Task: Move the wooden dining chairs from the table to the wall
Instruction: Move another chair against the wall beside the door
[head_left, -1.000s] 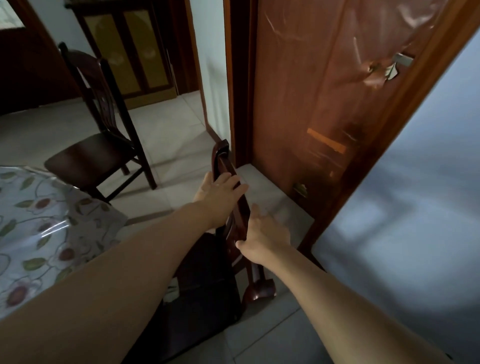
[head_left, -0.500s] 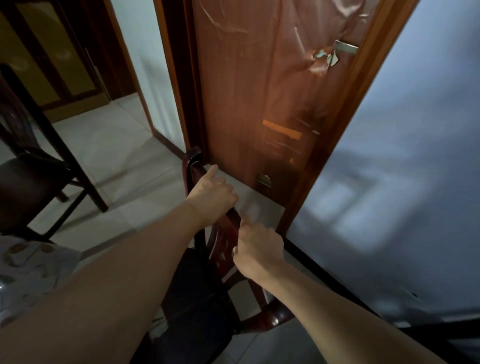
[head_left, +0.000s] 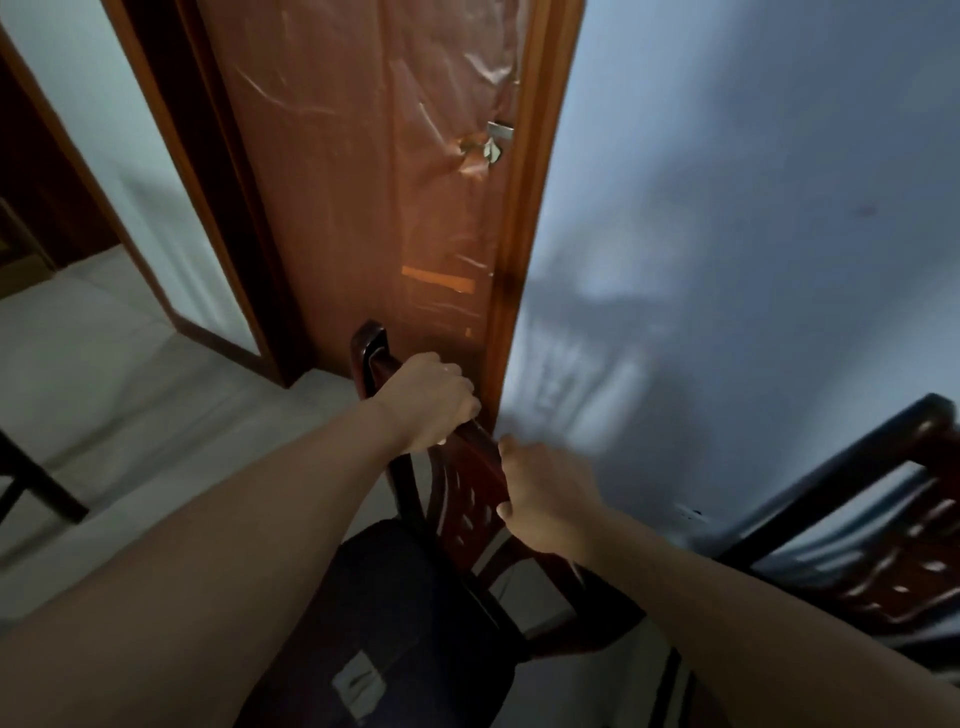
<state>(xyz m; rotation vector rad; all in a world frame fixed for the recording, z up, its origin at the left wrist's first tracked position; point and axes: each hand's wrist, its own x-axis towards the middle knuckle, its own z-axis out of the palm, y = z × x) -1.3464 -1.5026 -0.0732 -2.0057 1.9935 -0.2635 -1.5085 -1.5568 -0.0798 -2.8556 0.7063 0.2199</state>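
Note:
A dark wooden dining chair (head_left: 467, 488) with a carved back and dark seat stands right below me, its backrest towards the door and wall. My left hand (head_left: 434, 400) is closed over the top rail of its backrest. My right hand (head_left: 545, 493) grips the same backrest lower down on the right side. A second wooden chair (head_left: 878, 545) with a similar carved back stands against the pale wall (head_left: 753, 234) at the right edge.
A brown door (head_left: 363, 182) covered in plastic film stands just ahead, its frame (head_left: 524, 260) meeting the wall. An open doorway is at the left. A dark chair leg (head_left: 36, 483) shows at the left edge on the tiled floor (head_left: 130, 405).
The view has swung right towards the wall. The table and the left chair have left view, and a second chair has appeared at the right. Both hands have closed on the backrest.

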